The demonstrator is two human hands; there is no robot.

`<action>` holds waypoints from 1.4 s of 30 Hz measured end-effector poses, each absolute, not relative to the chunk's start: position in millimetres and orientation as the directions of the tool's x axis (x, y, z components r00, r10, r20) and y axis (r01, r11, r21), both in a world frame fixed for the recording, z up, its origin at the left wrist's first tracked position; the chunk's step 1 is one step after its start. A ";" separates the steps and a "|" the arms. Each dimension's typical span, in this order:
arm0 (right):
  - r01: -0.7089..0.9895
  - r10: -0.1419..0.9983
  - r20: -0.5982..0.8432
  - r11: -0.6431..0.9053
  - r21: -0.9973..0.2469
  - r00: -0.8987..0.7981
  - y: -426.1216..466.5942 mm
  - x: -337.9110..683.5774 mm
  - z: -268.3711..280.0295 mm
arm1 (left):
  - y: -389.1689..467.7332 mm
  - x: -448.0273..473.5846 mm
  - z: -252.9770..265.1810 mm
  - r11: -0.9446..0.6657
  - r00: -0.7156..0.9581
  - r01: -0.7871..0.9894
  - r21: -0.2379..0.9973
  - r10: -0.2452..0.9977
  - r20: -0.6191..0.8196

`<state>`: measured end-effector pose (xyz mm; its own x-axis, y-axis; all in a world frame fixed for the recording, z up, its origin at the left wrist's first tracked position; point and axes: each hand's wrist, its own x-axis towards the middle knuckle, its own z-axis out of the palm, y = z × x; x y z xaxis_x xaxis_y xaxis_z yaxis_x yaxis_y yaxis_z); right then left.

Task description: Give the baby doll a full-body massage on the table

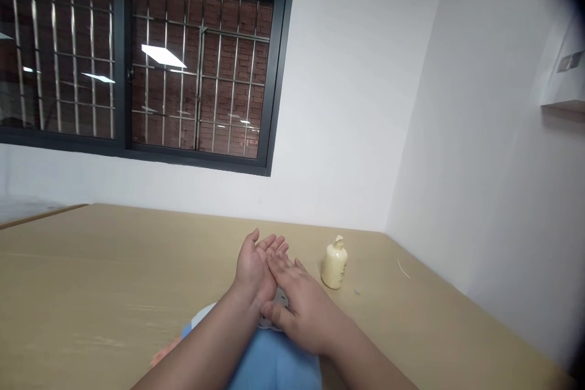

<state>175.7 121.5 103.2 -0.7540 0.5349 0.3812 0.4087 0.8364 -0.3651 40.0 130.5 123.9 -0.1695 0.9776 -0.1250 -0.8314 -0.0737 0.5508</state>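
Observation:
My left hand (256,265) is turned palm up above the table, its thumb out and its fingers stretched forward. Across its palm and fingers lie the fingers of my right hand (297,298), palm down and extended. No object shows between the two hands, though the contact area is partly hidden. Just right of them, a pale yellow pump bottle (335,267) stands upright with dark print on its side. Beneath my wrists is a light blue cloth item (278,359) with a grey-white patch, largely covered by my forearms.
The wooden table (114,268) reaches back to the white wall, below a dark-framed window (201,73) with bars. A thin pale strip (403,269) and a small whitish bit (357,291) lie right of the bottle. Something pinkish-orange (165,350) shows beside my left forearm.

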 end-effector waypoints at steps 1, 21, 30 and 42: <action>0.398 0.530 0.382 0.838 -0.374 -0.757 120.0 175.5 104.4 | 131.6 37.8 124.0 -0.085 -0.181 -0.828 0.555 0.976 -0.122; 0.256 0.413 0.437 0.891 -0.375 -0.799 142.2 166.0 87.8 | 129.0 51.2 112.1 -0.021 -0.126 -0.875 0.484 0.975 -0.184; 0.392 0.510 0.321 0.844 -0.366 -0.798 141.7 170.4 98.5 | 131.7 32.6 121.4 -0.091 -0.190 -0.835 0.542 0.973 -0.129; 0.303 0.414 0.301 0.885 -0.353 -0.859 164.6 152.7 75.2 | 128.6 32.7 120.3 -0.093 -0.185 -0.849 0.521 0.975 -0.126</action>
<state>152.7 164.6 75.2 -0.8593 0.4137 0.3007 0.3025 0.8853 -0.3532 32.7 128.6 120.3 -0.1847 0.9747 -0.1262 -0.8487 -0.0934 0.5206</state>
